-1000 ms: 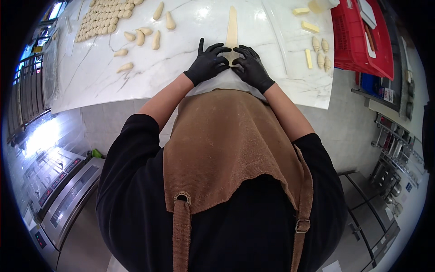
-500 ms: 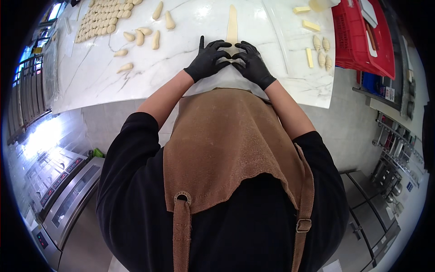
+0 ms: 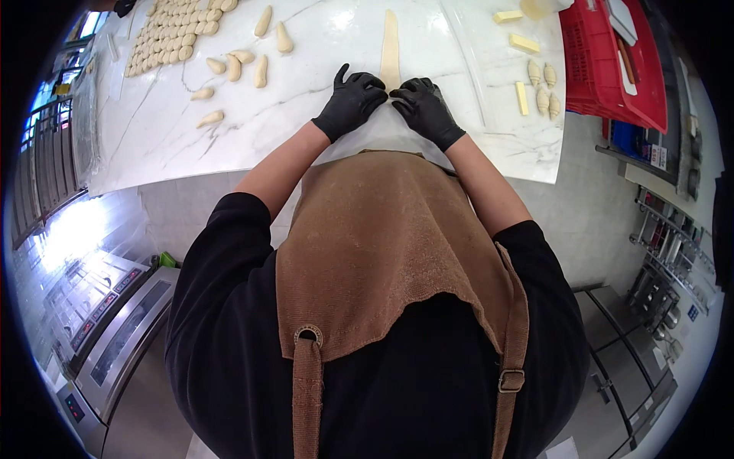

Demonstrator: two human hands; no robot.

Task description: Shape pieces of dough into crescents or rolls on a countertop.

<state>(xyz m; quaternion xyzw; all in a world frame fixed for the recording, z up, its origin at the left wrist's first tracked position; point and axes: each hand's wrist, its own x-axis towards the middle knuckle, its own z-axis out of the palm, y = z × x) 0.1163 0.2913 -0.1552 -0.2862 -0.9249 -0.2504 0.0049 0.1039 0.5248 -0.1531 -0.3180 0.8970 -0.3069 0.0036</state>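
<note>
Head view: since 0.5 s ago both gloved hands sit a little nearer the body; left hand (image 3: 352, 99) and right hand (image 3: 424, 107) press, fingers curled, on the near end of a long pale dough strip (image 3: 391, 42) lying on the marble counter (image 3: 306, 69); loose dough pieces (image 3: 233, 65) lie left.

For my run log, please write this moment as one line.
left hand: on near end of dough strip | right hand: same end | surface: marble counter | nearby: shaped dough pieces, red crate
</note>
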